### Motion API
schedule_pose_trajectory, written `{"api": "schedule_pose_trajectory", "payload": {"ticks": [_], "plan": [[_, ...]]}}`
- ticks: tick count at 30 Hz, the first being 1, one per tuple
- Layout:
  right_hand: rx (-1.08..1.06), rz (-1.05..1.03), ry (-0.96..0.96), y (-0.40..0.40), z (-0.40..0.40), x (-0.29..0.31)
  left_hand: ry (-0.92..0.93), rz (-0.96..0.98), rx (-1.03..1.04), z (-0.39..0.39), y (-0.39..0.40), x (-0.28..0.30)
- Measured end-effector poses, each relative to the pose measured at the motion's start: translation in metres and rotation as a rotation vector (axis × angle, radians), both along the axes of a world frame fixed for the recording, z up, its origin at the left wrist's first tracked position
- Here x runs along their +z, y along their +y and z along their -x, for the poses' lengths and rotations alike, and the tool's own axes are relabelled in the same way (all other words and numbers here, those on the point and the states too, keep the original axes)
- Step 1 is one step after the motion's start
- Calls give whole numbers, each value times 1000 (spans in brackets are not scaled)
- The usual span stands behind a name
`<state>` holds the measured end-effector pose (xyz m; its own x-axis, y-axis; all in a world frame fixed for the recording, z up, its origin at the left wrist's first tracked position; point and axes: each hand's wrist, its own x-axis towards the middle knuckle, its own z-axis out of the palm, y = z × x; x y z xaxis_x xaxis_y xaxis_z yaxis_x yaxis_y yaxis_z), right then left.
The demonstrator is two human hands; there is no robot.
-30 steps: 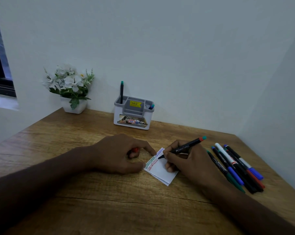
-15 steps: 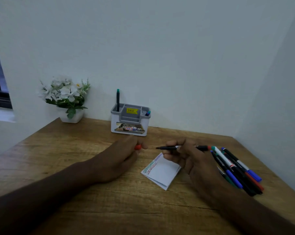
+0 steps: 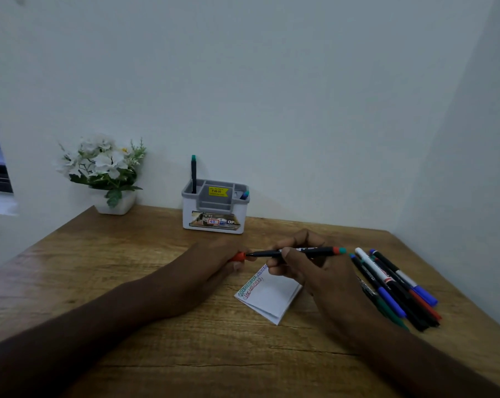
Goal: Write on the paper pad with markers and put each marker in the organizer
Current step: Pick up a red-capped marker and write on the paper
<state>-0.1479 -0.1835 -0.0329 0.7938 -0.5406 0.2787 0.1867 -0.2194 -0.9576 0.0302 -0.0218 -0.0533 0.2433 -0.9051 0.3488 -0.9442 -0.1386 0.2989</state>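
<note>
R hand point(image 3: 309, 271) pinches black marker point(image 3: 293, 252) level, tip at red cap point(image 3: 238, 257) gripped in L hand point(image 3: 214, 262).

The right hand point(image 3: 306, 268) is off the paper pad point(image 3: 268, 294) now and holds the black marker point(image 3: 294, 252) level above it, tip meeting the red cap point(image 3: 238, 257) in the left hand point(image 3: 214, 262), which has also left the pad.
</note>
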Motion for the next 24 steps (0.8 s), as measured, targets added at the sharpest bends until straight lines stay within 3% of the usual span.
{"api": "schedule_pose_trajectory", "payload": {"ticks": [10, 24], "plan": [[-49, 339, 139, 5, 1, -2, -151, 97, -16, 9, 2, 2], [-112, 455, 53, 6, -5, -3, -117, 239, 30, 26, -7, 6]]}}
